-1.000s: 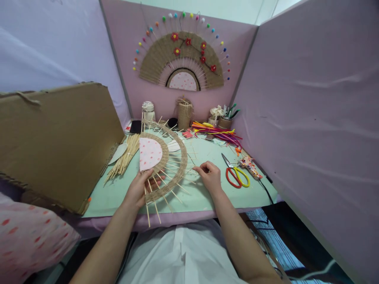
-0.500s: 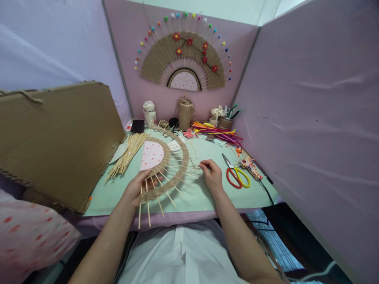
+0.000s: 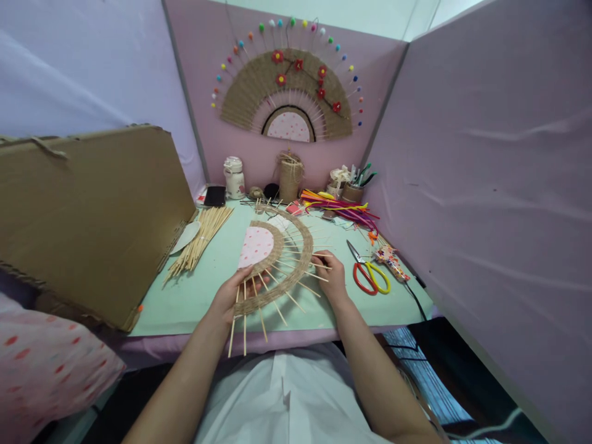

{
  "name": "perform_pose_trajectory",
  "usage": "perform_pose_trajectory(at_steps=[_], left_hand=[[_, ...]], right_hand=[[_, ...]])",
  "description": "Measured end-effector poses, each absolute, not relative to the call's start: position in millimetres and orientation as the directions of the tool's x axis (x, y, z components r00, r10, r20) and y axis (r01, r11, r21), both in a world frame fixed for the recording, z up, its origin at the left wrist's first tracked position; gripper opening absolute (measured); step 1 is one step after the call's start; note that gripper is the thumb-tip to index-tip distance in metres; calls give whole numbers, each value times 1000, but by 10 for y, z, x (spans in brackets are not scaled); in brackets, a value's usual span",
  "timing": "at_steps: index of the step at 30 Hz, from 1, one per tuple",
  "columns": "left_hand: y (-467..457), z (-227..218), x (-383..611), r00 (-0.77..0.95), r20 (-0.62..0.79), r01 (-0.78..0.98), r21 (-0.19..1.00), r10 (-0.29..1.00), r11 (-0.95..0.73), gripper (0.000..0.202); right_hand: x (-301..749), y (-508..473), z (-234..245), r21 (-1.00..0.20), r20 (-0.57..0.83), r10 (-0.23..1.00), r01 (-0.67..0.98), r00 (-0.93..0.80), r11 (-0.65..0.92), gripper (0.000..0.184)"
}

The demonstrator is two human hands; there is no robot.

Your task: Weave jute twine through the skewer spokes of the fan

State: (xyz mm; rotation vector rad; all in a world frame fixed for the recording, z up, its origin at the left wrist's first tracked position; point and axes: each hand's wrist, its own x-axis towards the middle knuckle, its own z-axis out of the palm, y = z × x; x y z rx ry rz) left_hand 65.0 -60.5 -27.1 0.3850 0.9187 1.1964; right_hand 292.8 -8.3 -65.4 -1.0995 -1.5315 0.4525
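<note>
My left hand point(image 3: 234, 291) is closed on the lower end of a half-made fan point(image 3: 276, 250), thumb in front and fingers behind its sticks. The fan has a half-round centre of pink-dotted white fabric point(image 3: 256, 245), a twine border, thin wooden sticks spreading out, and a band of woven twine across them. At the fan's right edge, my right hand point(image 3: 332, 279) is closed in a pinch on a thin strand of twine, its fingertips partly behind the stick ends. The strand itself is mostly hidden now.
Scissors point(image 3: 370, 274) and a patterned glue gun point(image 3: 391, 260) with a cord lie on the right. A bundle of sticks point(image 3: 201, 243) lies left, beside a cardboard sheet point(image 3: 92, 216). Pipe cleaners point(image 3: 340, 206), a twine-wrapped can point(image 3: 290, 179) and a jar point(image 3: 234, 179) stand behind. A finished fan point(image 3: 250, 92) hangs above.
My left hand has moved the fan to the right, so its outer sticks now overlap my right hand. My right hand has stayed nearly in place.
</note>
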Motion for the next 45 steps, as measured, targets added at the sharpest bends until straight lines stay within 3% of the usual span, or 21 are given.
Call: perform_pose_trajectory(at_steps=[8,15,23,29,35,40,45], left_hand=[[-638,-194,294,-10,-389,-508,795,921,331,22],[-679,-227,112,-22,-341,-391,868,940,306,25],[-676,-124,-19,-14,-364,-291,893,931,345,31],[-622,-170,-179,25,-370,-314,879,929,358,29],[-650,-109,-219,12,-402,-368,849,915,378,27],[-618,-173,-276,29,-430,-451,800,902,396,27],[-612,-315,-141,134,-393,-515,757,910,403,28]], right_hand=[[2913,-131,-603,-711,619,785,433,10,555,15],[2902,-139,-660,-742,572,815,484,96,464,21],[2902,-136,-656,-722,570,821,451,-45,525,15],[2926,-145,-635,-708,580,810,440,-83,552,13],[2949,-170,-549,-736,572,794,300,-203,607,11],[2945,-189,-544,-766,568,812,276,-135,581,10],[2920,-149,-610,-859,459,888,241,-25,451,19]])
